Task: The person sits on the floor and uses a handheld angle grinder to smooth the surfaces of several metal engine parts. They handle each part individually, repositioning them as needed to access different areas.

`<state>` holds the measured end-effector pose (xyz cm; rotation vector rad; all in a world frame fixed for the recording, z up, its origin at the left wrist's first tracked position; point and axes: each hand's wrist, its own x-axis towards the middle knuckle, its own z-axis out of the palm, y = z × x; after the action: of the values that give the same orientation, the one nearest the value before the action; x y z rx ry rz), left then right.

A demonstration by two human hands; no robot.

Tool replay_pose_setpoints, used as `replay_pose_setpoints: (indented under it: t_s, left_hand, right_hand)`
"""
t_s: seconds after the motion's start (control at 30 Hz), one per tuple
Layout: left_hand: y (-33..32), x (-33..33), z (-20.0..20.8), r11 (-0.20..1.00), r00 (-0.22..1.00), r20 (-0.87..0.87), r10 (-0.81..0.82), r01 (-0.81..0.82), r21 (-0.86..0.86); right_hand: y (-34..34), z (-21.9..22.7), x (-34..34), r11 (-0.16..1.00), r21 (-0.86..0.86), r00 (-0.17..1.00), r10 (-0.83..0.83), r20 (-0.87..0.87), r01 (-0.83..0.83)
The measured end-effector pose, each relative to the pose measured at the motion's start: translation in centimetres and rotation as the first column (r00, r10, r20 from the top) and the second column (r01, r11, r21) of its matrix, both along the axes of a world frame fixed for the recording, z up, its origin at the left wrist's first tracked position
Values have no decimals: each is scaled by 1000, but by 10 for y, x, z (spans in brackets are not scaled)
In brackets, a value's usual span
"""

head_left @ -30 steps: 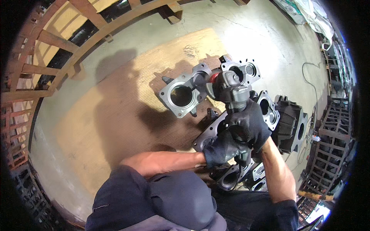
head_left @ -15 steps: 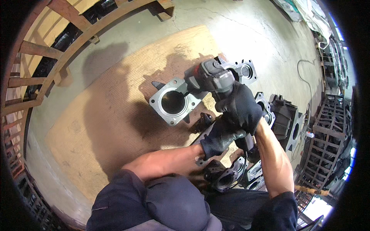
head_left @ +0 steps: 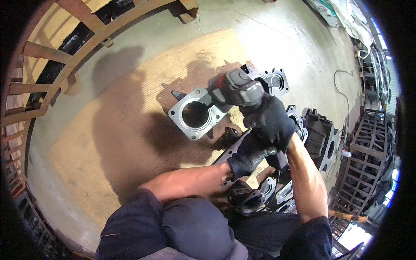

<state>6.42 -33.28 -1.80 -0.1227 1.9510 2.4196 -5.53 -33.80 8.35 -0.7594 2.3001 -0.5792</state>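
A dark grey hand-held power tool [head_left: 242, 86] with a touch of red lies over a metal casting, its front end at the rim of the round bore. The casting's machined square flange [head_left: 180, 114] with corner holes faces up. My right hand [head_left: 271, 123], in a black glove, is closed around the tool's body behind its head. My left hand [head_left: 251, 158], gloved too, sits lower and is closed around the tool's rear part. Much of the tool's grip is hidden by the gloves, and its exact kind is not clear.
More castings with round openings [head_left: 259, 197] lie close to my legs. A ribbed dark housing [head_left: 318, 132] stands to the right. Brown corrugated cardboard [head_left: 86, 143] covers the floor. Rusty metal racks [head_left: 41, 91] line the left; dark crates [head_left: 368, 151] and a cable [head_left: 340, 86] are on the right.
The tool's head and my right hand have shifted very slightly. Both hands keep their grip, and the casting stays in place.
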Motion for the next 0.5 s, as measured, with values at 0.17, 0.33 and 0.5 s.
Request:
replay_pose_setpoints:
  t_s: [0.17,0.33,0.5]
  left_hand:
    - [-11,13,3,981,995,95,-1,-17,195]
    - [13,-5,-8,927,990,-2,140,-130,351]
    - [26,-2,-13,920,991,-43,123,-98,379]
  right_hand:
    - [-12,-11,1,981,117,986,160,-42,-154]
    - [-2,1,-4,983,183,1000,8,-22,-4]
    - [1,16,4,997,83,999,7,-33,-4]
